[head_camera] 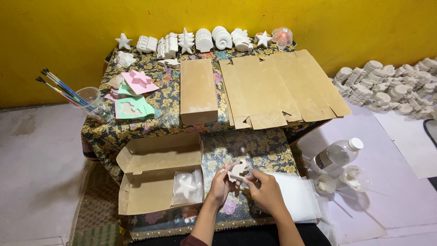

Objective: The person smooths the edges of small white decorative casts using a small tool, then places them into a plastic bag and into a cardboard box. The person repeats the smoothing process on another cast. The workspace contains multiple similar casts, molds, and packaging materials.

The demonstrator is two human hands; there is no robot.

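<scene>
1. At the near edge of the floral-cloth table [255, 150], your left hand [221, 186] and right hand [265, 191] both pinch one small plaster figure [238, 171], held just above the cloth
2. You seem to be handling it for packing: a bagged plaster star [186, 187] already lies in the open cardboard box [150, 182], left of your hands
3. The next move calls for a gentle grip; plaster chips easily

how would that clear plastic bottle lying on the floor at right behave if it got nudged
The clear bottle lies on its side on the white sheet, so it would probably roll rather than tip. Its white cap looks to be on, so spilling seems unlikely. It seems thin plastic, likely light unless full; the fill level is hard to read.
</scene>
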